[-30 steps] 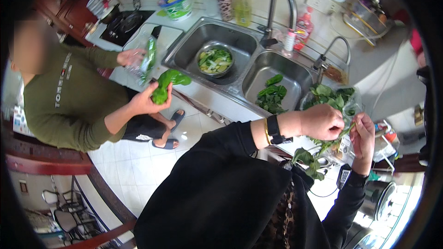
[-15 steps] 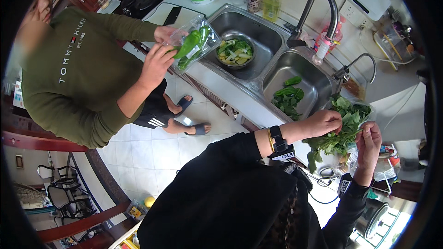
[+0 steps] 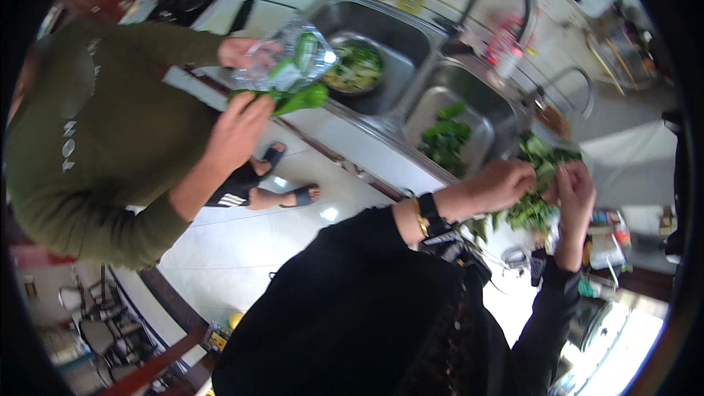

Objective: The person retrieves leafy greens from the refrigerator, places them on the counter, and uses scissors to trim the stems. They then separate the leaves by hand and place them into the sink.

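Note:
Over a bunch of leafy greens point(image 3: 529, 213) at the counter's right end, both my hands work close together. My left hand point(image 3: 502, 185) is closed, fingertips pinched near the leaves; what they hold is too blurred to tell. Beside it my right hand point(image 3: 576, 189) pinches a piece of the leafy greens. Loose green leaves point(image 3: 446, 138) and a green pepper point(image 3: 452, 110) lie in the right sink basin point(image 3: 493, 114). Across from me, a co-worker's hand point(image 3: 238, 128) grips a long green pepper point(image 3: 304, 100), while their other hand holds a clear plastic package point(image 3: 257, 66).
In the left basin point(image 3: 400, 77) sits a metal bowl of cut vegetables point(image 3: 356, 66). A dark tap point(image 3: 529, 0) arches over the sink, with a smaller tap point(image 3: 587, 92) to its right. The co-worker stands left, feet in sandals point(image 3: 301, 196) on the tiled floor.
The view has shifted and blurred. The co-worker's green pepper has come out from over the plastic package and is now below it. My hands stay at the leafy greens, slightly closer together.

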Demonstrator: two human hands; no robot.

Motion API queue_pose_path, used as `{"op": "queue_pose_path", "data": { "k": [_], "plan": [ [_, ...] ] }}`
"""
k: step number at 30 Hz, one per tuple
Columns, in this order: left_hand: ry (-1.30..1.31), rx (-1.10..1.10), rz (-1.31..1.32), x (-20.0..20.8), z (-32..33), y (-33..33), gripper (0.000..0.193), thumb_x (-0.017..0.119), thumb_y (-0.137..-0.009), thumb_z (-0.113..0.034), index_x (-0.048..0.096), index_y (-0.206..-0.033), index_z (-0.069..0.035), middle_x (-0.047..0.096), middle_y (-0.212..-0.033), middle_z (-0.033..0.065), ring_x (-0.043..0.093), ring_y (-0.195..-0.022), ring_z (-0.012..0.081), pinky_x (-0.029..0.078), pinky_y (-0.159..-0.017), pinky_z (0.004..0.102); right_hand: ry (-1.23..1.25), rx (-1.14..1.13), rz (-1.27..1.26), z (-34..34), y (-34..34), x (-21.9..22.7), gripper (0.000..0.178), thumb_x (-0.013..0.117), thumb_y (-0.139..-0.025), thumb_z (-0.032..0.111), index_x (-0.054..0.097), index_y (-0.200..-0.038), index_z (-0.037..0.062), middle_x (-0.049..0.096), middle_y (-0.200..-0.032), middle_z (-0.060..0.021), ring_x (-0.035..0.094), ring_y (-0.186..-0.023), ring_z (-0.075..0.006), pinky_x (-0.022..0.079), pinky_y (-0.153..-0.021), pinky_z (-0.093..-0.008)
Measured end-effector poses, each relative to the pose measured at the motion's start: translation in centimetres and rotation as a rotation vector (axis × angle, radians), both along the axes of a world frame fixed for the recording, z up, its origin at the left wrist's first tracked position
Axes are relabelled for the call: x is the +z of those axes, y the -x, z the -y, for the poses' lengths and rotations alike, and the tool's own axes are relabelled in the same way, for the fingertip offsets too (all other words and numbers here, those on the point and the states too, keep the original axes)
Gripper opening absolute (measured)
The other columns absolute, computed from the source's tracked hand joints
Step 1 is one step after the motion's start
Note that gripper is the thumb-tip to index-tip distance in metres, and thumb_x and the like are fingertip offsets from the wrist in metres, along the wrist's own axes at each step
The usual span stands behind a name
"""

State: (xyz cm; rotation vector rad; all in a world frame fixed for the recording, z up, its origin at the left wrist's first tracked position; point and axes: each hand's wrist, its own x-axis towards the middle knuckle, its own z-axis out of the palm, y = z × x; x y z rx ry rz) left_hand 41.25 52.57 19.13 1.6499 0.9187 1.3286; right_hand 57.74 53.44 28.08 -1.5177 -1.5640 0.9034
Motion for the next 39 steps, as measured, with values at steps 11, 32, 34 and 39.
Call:
{"op": "queue_pose_path", "data": {
  "k": [11, 32, 34, 39],
  "plan": [
    [0.098, -0.226, 0.167, -2.6, -0.7, -2.2, 0.015, 0.067, -0.091, -0.015, 0.066, -0.093, -0.001, 0.062, -0.083, 0.0154, 0.063, -0.075, 0.0316, 0.048, -0.066, 0.0361, 0.055, -0.125, 0.048, 0.1, -1.5, -1.4, 0.014, 0.065, -0.094, 0.008, 0.057, -0.084, 0.0027, 0.061, -0.066, 0.0005, 0.060, -0.053, -0.0051, 0.040, -0.044, -0.0181],
    [-0.271, -0.317, -0.302, -1.4, -1.7, -1.8, 0.012, 0.061, -0.085, -0.014, 0.061, -0.083, -0.002, 0.064, -0.080, 0.0138, 0.065, -0.078, 0.0351, 0.052, -0.070, 0.0471, -0.050, -0.165, 0.277, 1.2, -1.4, -2.4, 0.018, 0.070, -0.088, 0.008, 0.056, -0.079, 0.0009, 0.062, -0.061, -0.0031, 0.062, -0.050, -0.0080, 0.042, -0.041, -0.0232],
    [-0.262, -0.328, -0.256, -1.6, -1.8, -1.7, 0.011, 0.062, -0.084, -0.012, 0.058, -0.081, -0.002, 0.062, -0.077, 0.0142, 0.064, -0.075, 0.0362, 0.050, -0.067, 0.0476, -0.110, -0.132, 0.282, 0.8, -1.1, -2.8, 0.018, 0.071, -0.087, 0.008, 0.057, -0.080, 0.0006, 0.059, -0.061, -0.0037, 0.058, -0.050, -0.0065, 0.042, -0.044, -0.0238],
    [-0.080, -0.339, -0.072, -1.5, -2.0, -0.8, 0.018, 0.064, -0.088, -0.015, 0.057, -0.079, -0.001, 0.061, -0.072, 0.0200, 0.062, -0.069, 0.0415, 0.047, -0.059, 0.0476, -0.136, -0.077, 0.227, -0.1, -0.5, -2.8, 0.019, 0.067, -0.090, 0.004, 0.053, -0.077, 0.0018, 0.054, -0.060, 0.0008, 0.048, -0.055, -0.0018, 0.040, -0.048, -0.0212]
  ]
}}
